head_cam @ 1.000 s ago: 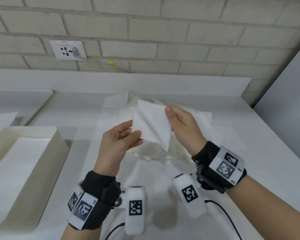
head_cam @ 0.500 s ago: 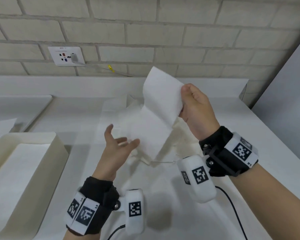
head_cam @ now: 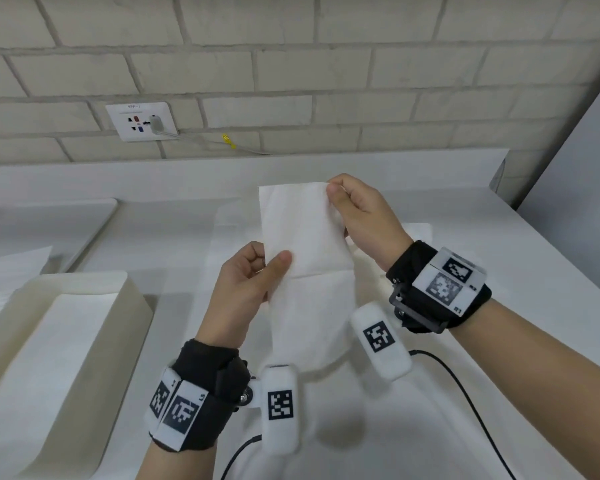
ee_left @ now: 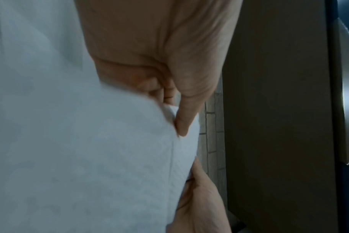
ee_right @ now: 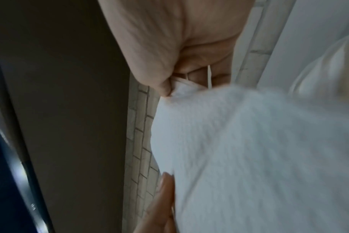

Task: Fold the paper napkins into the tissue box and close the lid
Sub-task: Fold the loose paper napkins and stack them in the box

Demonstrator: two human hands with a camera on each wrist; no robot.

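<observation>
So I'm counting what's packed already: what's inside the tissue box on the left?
In the open tissue box lies a flat white napkin layer covering its floor. How many napkins lie beneath that top sheet cannot be seen. The lid is not on it.

soft matt paper napkin [head_cam: 305, 237], rough painted brick wall [head_cam: 291, 64]

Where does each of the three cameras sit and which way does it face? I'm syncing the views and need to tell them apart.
Head: worn on the head, facing forward and down at the counter; shows both forearms, the left hand and right hand holding a napkin, and the tissue box.
Left wrist: looks along the left hand at its thumb on the napkin.
Right wrist: looks along the right hand pinching the napkin.
Shared: all three show the napkin; each wrist view catches the other hand.
</observation>
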